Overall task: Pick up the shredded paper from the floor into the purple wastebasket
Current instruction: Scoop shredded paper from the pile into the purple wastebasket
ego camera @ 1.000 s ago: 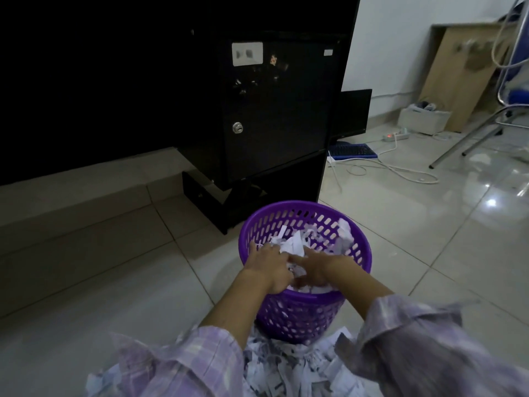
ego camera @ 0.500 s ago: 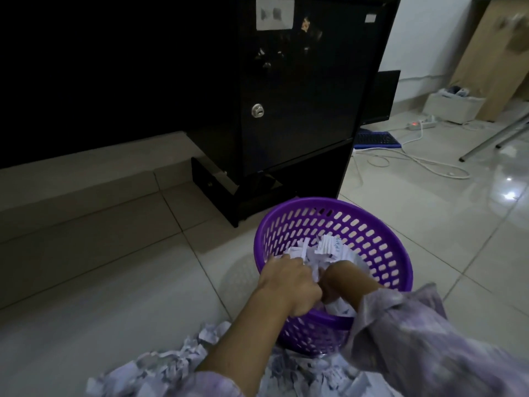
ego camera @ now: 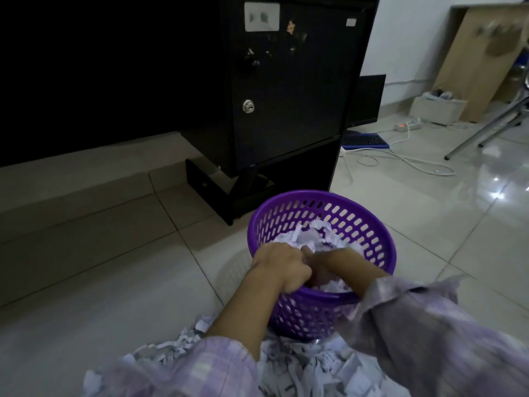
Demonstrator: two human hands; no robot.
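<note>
Roughly left to right: bare tiled floor (ego camera: 86,296) at far left, with a raised step behind it. Shredded paper pile (ego camera: 300,368) lies near, on the floor at bottom centre, touching the base of the purple wastebasket (ego camera: 369,233). Black cabinet (ego camera: 286,96) stands far behind the basket (keyhole on its door). Left hand (ego camera: 282,266) is over the basket's near rim, fingers curled into a fist, knuckles up; whether it pinches paper, cannot tell. Right hand (ego camera: 317,267) is just beside it, touching it, sunk in among the strips inside the basket; mostly hidden, grip cannot be told. More shredded paper fills the basket, heaped toward the far side. Both plaid sleeves (ego camera: 429,325) near bottom. Far right: blue keyboard (ego camera: 363,140), white cable, power strip (ego camera: 408,126), metal chair legs.
</note>
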